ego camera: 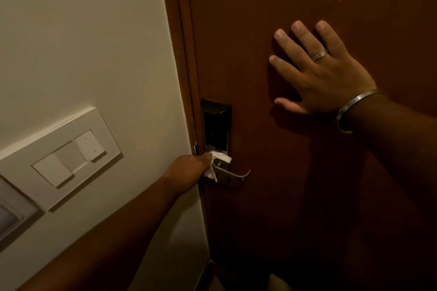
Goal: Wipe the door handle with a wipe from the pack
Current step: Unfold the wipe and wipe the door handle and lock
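Note:
A metal lever door handle [233,173] sticks out to the right from a dark lock plate [215,123] on the brown door [295,196]. My left hand [189,168] grips a crumpled white wipe [218,162] and presses it on the handle's base, near the door's left edge. My right hand [316,71] lies flat on the door above and right of the handle, fingers spread, holding nothing. It wears a ring and a metal bangle. The wipe pack is not in view.
A cream wall [82,30] fills the left side, with a white switch panel [68,158] and another panel [11,212] at the left edge. The brown door frame [183,54] runs between wall and door. The floor at the bottom is dark.

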Demonstrator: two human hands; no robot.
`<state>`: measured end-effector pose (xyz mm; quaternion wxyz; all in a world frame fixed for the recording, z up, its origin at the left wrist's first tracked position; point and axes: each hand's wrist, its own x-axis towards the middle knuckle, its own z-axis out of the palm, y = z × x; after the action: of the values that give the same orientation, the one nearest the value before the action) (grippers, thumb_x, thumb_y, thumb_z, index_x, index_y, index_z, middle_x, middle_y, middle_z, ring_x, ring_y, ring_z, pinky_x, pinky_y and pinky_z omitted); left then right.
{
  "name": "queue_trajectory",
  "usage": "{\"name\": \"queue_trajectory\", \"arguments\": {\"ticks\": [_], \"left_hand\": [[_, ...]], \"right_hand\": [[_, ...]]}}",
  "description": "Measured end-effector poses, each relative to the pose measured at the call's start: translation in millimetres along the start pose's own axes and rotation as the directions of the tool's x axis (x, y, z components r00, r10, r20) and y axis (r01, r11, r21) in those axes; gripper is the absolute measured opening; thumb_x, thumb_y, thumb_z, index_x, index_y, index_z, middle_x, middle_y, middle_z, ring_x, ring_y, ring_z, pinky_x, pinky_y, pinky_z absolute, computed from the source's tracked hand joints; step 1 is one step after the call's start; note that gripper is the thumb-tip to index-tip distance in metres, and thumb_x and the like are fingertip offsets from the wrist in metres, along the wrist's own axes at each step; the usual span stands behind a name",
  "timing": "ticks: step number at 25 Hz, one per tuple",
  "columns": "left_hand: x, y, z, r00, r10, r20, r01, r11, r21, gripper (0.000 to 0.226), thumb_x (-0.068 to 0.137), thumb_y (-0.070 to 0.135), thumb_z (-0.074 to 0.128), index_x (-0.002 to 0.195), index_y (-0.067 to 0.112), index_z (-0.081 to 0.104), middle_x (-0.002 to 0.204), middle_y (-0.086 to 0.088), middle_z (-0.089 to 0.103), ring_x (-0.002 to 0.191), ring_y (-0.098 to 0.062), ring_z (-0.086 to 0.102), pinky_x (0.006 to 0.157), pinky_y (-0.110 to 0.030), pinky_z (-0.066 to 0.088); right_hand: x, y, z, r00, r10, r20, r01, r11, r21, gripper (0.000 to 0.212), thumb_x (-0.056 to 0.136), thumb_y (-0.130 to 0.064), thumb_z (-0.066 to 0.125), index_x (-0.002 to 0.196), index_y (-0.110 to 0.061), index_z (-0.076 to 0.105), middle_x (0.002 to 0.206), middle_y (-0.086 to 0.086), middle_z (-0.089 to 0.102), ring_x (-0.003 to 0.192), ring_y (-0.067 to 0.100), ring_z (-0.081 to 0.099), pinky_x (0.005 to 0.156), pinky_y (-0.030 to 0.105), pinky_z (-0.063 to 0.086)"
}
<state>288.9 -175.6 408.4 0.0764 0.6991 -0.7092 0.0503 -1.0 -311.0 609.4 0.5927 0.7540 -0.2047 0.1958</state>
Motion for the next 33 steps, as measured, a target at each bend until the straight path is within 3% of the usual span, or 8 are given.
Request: {"name": "queue_trajectory", "arguments": {"ticks": [6,9,12,17,21,24,28,33], "left_hand": [[4.2,1.7,-1.0,0.995,0.098,0.013,-0.096,0.990,-0.100,0.035,0.102,0.042,0.039,0.122,0.026,0.062,0.119,0.001,0.067,0.101,-0.012,0.064,0.086,-0.024,0.047],[3.1,-3.5,-2.8,0.995,0.097,0.002,-0.097,0.994,-0.059,0.037,0.102,0.039,0.036,0.121,0.022,0.063,0.093,0.002,0.070,0.082,-0.015,0.067,0.070,-0.021,0.050],[0.6,1.7,-6.9,0.990,0.140,0.003,-0.137,0.976,-0.169,0.036,0.095,0.018,0.048,0.131,0.013,0.056,0.123,-0.016,0.065,0.098,-0.022,0.066,0.086,-0.031,0.053],[18.3,26.6,-15.1,0.942,-0.295,-0.160,0.147,0.791,-0.594,0.021,0.090,0.022,0.065,0.071,0.012,0.069,0.064,-0.002,0.066,0.057,-0.009,0.061,0.059,-0.026,0.050],[32.4,33.4,-11.8,0.828,-0.559,0.039,0.412,0.560,-0.719,0.019,0.080,0.018,0.077,0.081,0.002,0.069,0.081,-0.013,0.070,0.075,-0.023,0.069,0.074,-0.037,0.057],[33.9,31.3,-7.1,0.802,-0.562,0.201,0.503,0.455,-0.735,0.023,0.083,0.019,0.076,0.091,-0.002,0.069,0.090,-0.015,0.071,0.079,-0.026,0.070,0.077,-0.043,0.060],[26.4,25.4,-9.4,0.827,-0.561,-0.030,0.359,0.568,-0.741,0.011,0.080,0.015,0.078,0.075,0.007,0.074,0.072,-0.007,0.071,0.063,-0.014,0.067,0.064,-0.032,0.057],[29.0,28.1,-8.9,0.839,-0.517,0.172,0.453,0.488,-0.746,0.017,0.082,0.014,0.076,0.090,0.000,0.072,0.086,-0.014,0.072,0.076,-0.025,0.071,0.074,-0.040,0.060]], "right_hand": [[0.5,-0.9,0.0,1.000,0.005,-0.004,-0.005,1.000,0.010,0.087,0.091,-0.073,0.022,0.150,-0.011,0.035,0.163,0.024,0.017,0.149,0.046,0.019,0.120,0.059,0.010],[0.5,1.4,-0.8,1.000,0.005,-0.003,-0.005,1.000,0.012,0.086,0.091,-0.072,0.021,0.150,-0.011,0.036,0.163,0.024,0.017,0.149,0.046,0.019,0.120,0.059,0.009],[0.5,0.4,-0.9,1.000,0.006,0.001,-0.006,1.000,0.008,0.086,0.091,-0.072,0.020,0.150,-0.011,0.035,0.163,0.024,0.016,0.149,0.045,0.018,0.120,0.059,0.009],[0.6,1.1,-0.6,1.000,0.006,-0.004,-0.006,1.000,0.003,0.087,0.091,-0.073,0.020,0.150,-0.011,0.036,0.163,0.024,0.017,0.149,0.045,0.018,0.120,0.058,0.010],[1.0,0.4,-0.3,1.000,0.002,0.001,-0.002,1.000,0.007,0.087,0.091,-0.073,0.020,0.150,-0.011,0.036,0.163,0.024,0.017,0.149,0.045,0.018,0.120,0.059,0.009],[0.9,1.0,-0.5,1.000,0.003,-0.011,-0.002,1.000,0.008,0.085,0.092,-0.072,0.022,0.149,-0.011,0.037,0.163,0.024,0.019,0.149,0.046,0.021,0.120,0.059,0.011],[1.3,-0.2,0.3,1.000,0.000,-0.007,0.000,1.000,0.000,0.085,0.091,-0.072,0.022,0.149,-0.011,0.037,0.163,0.024,0.018,0.149,0.045,0.020,0.120,0.059,0.010],[1.0,0.7,-1.3,1.000,-0.003,-0.008,0.003,1.000,-0.009,0.085,0.092,-0.072,0.020,0.148,-0.011,0.038,0.162,0.025,0.019,0.148,0.046,0.022,0.119,0.059,0.009]]}}
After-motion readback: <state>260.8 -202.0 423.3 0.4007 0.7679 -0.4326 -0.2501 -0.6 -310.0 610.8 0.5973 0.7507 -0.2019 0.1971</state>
